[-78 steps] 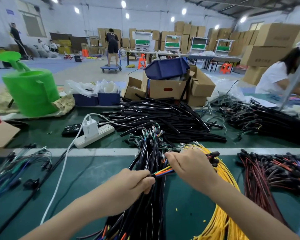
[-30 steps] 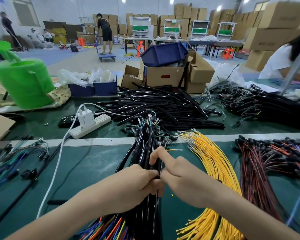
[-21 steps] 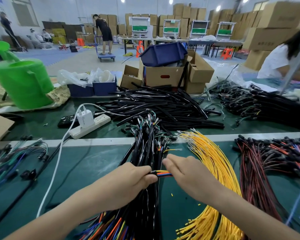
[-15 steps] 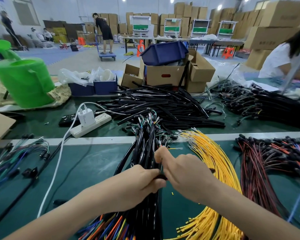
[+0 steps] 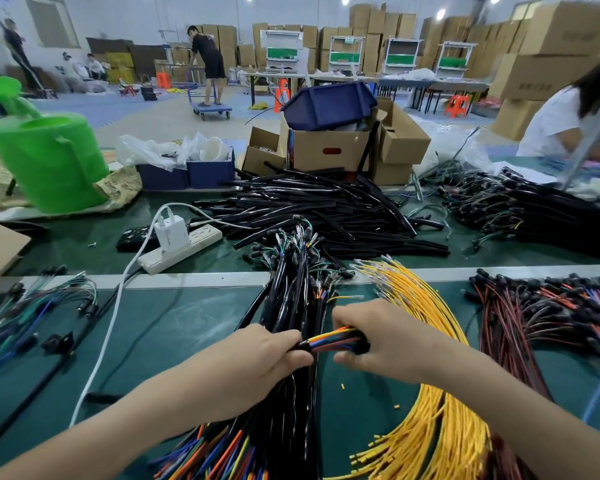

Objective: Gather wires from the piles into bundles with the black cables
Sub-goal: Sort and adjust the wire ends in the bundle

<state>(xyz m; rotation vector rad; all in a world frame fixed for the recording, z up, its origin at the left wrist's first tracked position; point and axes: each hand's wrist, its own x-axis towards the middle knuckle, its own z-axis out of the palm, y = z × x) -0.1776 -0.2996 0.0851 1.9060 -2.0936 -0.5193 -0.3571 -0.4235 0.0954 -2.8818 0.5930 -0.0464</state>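
A pile of black sleeved cables (image 5: 291,292) with coloured wire ends runs down the middle of the green table. My left hand (image 5: 257,358) grips one black cable end over this pile. A short run of coloured wires (image 5: 329,341) spans from that end to my right hand (image 5: 385,337), whose fingers are curled round them. A pile of yellow wires (image 5: 426,306) lies just right of my right hand. Red and black wires (image 5: 534,313) lie further right. Empty black sleeves (image 5: 309,209) are heaped behind.
A white power strip with a charger (image 5: 177,244) and its white cord lie left of the cables. Loose blue and green wires (image 5: 32,306) sit at the left edge. A green watering can (image 5: 49,161), cardboard boxes (image 5: 329,150) and a seated person (image 5: 561,123) line the far side.
My hands, which were pressed together over the cable pile half a second ago, have moved apart. A stretch of coloured wires now shows between them, held in my right hand.
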